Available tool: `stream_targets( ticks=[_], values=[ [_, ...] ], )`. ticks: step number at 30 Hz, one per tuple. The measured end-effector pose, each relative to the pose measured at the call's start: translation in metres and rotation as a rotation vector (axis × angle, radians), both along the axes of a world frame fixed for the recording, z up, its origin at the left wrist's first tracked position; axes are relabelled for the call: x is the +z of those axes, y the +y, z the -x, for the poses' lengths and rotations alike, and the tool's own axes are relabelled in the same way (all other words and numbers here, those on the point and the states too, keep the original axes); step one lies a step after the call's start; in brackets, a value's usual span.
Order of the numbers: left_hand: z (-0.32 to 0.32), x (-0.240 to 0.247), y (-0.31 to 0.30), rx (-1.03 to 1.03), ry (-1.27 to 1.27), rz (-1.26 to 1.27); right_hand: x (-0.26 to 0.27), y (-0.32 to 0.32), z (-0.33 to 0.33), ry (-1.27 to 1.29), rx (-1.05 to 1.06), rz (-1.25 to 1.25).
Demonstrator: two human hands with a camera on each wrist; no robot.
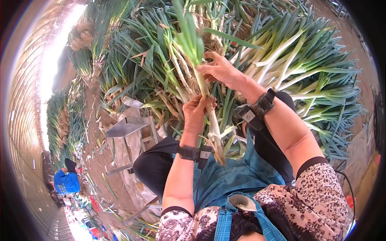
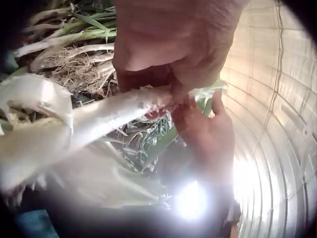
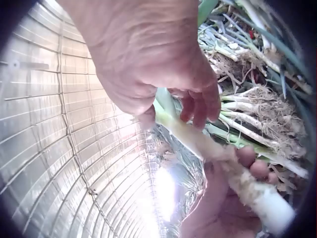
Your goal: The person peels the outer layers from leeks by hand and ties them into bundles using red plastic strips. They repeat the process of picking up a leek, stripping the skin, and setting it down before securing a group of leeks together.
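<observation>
A long leek point(image 1: 214, 125) slants over the lap, its white root end toward the body and its blurred green leaves pointing away. The left hand point(image 1: 194, 113) grips the white shank about midway. Higher up, where white turns green, the right hand point(image 1: 222, 72) pinches the stalk; the right wrist view shows its thumb on one side and fingers point(image 3: 188, 110) on the other. Loose pale skin point(image 2: 37, 99) curls off the shank near the root end in the left wrist view. The palm side of the left hand is hidden there.
Leeks with roots and dirt point(image 1: 177, 68) lie piled ahead. To the right is a heap of leeks with clean white shanks point(image 1: 289, 68). A metal stand point(image 1: 128, 127) is by the left knee. Farther left, a person in blue point(image 1: 66, 182) is low to the ground.
</observation>
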State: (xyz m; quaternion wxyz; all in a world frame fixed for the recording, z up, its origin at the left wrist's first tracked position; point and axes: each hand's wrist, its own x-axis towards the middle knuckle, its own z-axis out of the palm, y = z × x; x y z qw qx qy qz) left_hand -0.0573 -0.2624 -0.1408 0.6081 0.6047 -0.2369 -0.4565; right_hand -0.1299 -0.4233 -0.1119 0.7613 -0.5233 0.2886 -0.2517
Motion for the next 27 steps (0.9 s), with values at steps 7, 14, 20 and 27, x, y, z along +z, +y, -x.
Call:
stream_targets(
  ticks=[7,14,20,27],
  values=[
    [0.000,-0.001,0.008,-0.044,0.297,0.089,-0.005,-0.005,-0.009,0.055,0.168,-0.247],
    [0.008,-0.002,0.001,0.200,-0.463,-0.061,-0.009,0.008,-0.010,0.148,0.081,0.345],
    [0.007,0.011,-0.001,0.299,-0.578,-0.129,-0.009,0.015,-0.010,0.181,0.143,0.378],
    [-0.001,0.014,0.002,0.247,-0.557,-0.213,-0.013,0.015,-0.007,0.213,0.168,0.523]
  ],
)
